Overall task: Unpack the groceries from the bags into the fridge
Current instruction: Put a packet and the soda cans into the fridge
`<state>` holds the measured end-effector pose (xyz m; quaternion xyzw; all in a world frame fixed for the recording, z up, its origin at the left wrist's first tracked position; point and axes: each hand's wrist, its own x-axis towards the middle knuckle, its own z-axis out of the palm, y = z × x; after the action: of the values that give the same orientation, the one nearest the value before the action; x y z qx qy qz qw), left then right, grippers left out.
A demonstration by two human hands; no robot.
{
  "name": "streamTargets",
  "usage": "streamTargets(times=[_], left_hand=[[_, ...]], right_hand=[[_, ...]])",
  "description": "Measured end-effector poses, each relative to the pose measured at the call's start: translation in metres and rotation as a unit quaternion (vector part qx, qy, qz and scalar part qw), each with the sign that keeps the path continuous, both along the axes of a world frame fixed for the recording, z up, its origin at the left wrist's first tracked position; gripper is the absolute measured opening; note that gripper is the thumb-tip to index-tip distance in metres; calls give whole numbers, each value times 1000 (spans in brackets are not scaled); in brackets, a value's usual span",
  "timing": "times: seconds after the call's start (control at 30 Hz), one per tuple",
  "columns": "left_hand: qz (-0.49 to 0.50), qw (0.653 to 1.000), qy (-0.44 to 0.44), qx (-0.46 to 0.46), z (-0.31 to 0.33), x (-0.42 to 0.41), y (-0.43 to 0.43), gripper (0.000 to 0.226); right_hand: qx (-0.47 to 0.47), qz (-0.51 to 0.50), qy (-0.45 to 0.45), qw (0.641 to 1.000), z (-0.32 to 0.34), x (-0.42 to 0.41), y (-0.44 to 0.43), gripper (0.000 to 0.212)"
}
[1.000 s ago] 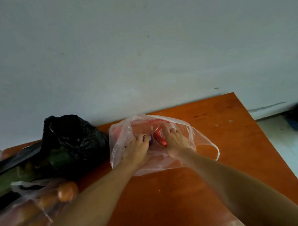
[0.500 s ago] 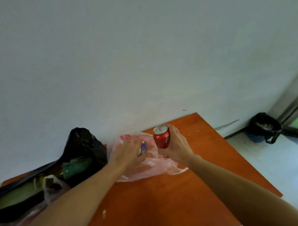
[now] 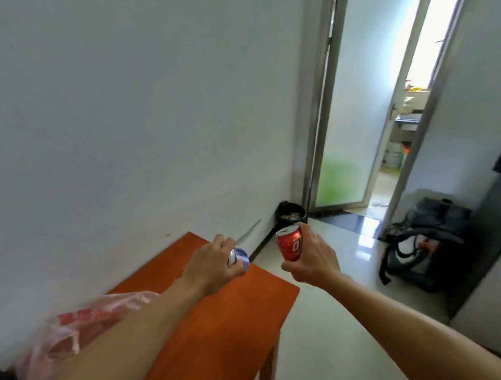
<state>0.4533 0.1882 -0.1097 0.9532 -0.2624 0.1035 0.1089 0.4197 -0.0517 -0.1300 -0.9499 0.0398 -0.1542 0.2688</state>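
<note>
My right hand (image 3: 312, 261) grips a red can (image 3: 289, 243), held upright in the air past the table's right corner. A blue can (image 3: 238, 257) lies tilted in my left hand (image 3: 211, 263), above the far end of the orange table (image 3: 226, 318). The pink see-through plastic bag (image 3: 73, 334) lies slumped on the table at lower left, partly behind my left forearm. No fridge is clearly in view.
A white wall runs along the table's left side. A black bin (image 3: 291, 213) stands in the corner by an open glass door (image 3: 353, 108). A dark backpack (image 3: 422, 243) lies on the tiled floor at right, next to a grey panel (image 3: 492, 272).
Both hands have lifted out of the pink bag, each with a can, and moved right. My view has swung right and up, from the bags to the doorway and floor.
</note>
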Motion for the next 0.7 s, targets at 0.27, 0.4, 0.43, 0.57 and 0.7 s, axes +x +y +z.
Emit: streamTargets(times=[0.27, 0.4, 0.43, 0.57, 0.7], left_hand=[[-173, 983, 14, -56, 2, -50, -303, 44], [-259, 963, 13, -77, 2, -89, -430, 41], [-284, 956, 8, -75, 3, -98, -460, 40], [-364, 928, 5, -81, 6, -127, -571, 38], [-432, 898, 8, -79, 7, -146, -682, 37]], right_hand=[[-3, -195, 0, 981, 15, -139, -273, 86], [-4, -285, 11, 958, 20, -213, -377, 88], [-4, -306, 11, 952, 21, -230, -399, 89], [-11, -386, 3, 923, 19, -289, -480, 95], [-21, -453, 12, 891, 22, -335, -554, 95]])
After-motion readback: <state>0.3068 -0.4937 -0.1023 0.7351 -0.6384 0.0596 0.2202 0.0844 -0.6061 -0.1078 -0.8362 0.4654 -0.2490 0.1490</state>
